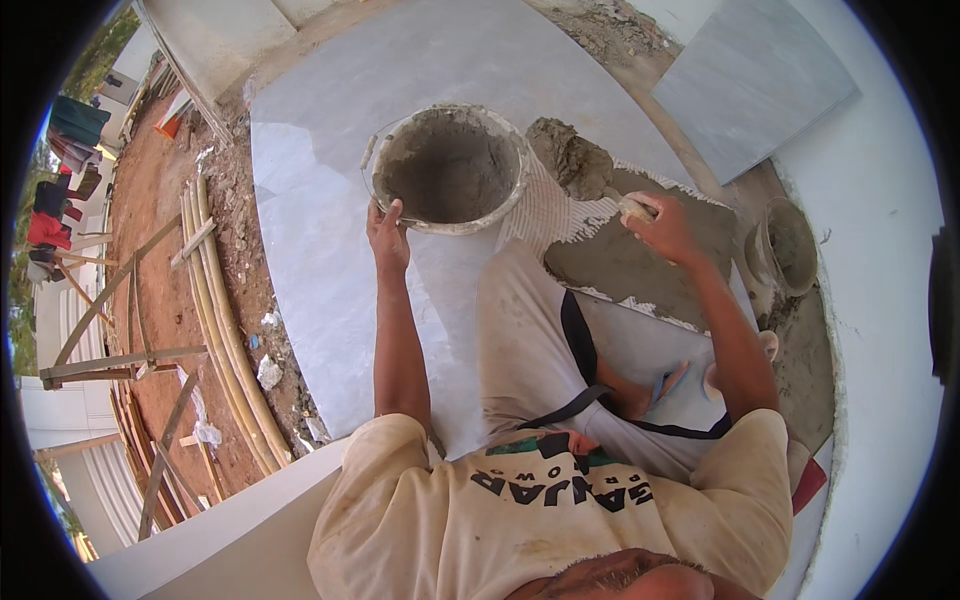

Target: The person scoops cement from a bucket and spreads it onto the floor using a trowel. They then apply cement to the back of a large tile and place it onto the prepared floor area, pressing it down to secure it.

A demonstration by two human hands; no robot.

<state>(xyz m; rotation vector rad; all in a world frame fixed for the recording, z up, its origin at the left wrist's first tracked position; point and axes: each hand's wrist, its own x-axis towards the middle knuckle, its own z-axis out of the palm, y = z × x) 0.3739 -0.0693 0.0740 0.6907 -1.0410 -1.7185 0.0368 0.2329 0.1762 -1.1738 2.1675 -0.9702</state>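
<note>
A mortar-coated bucket (505, 190) stands on the large grey tiles, its mouth toward me and wet mortar inside. My left hand (388, 235) grips its near left rim, thumb over the edge. Off to the right, my right hand (665, 230) is closed around the pale handle of a trowel (636, 208); its blade is hard to make out against the mortar. Beneath that hand lies a spread layer of grey mortar (690, 250) with ragged edges. A heap of mortar (570, 158) sits between bucket and hand, beside a pale ribbed surface (538, 205).
A loose grey tile (755, 85) lies at the far right by the white wall (870, 200). Another mortar-stained bucket (760, 255) rests against that wall. My folded legs (530, 340) are close in front. Bamboo poles (215, 300) and timber frames lie on red soil to the left.
</note>
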